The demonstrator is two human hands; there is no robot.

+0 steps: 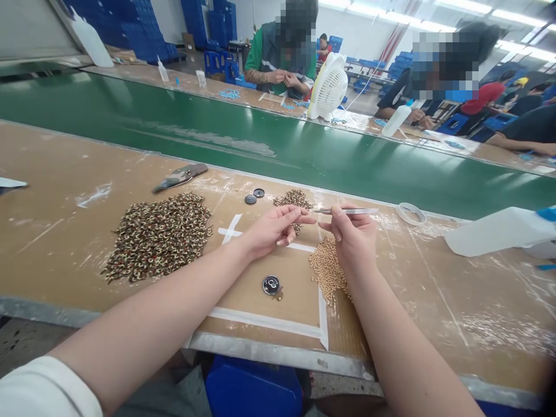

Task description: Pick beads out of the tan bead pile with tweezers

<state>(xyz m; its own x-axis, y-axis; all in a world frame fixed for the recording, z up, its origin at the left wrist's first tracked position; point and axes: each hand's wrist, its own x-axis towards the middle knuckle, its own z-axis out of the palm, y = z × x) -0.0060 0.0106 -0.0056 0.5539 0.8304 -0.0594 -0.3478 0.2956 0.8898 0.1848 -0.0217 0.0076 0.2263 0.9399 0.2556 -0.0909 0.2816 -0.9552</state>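
Metal tweezers (361,211) are gripped in my right hand (355,234), their tips pointing left. Those tips reach the fingertips of my left hand (274,229), where thumb and index finger are pinched together; whatever is between them is too small to make out. Behind the left hand lies a small heap of brown-and-cream curved pieces (293,197). Beneath my right hand is a heap of tan bead-like pieces (326,267), partly hidden by the wrist. A round black cap with a white mark (271,284) rests nearer me, with some brownish residue beside it.
At left spreads a large pile of dark-and-cream curved pieces (160,237). A camouflage pouch (181,177), two black discs (251,199), a clear ring (411,214) and a white bottle (490,231) lie around. Beyond runs a green conveyor belt (174,124), with people working across it.
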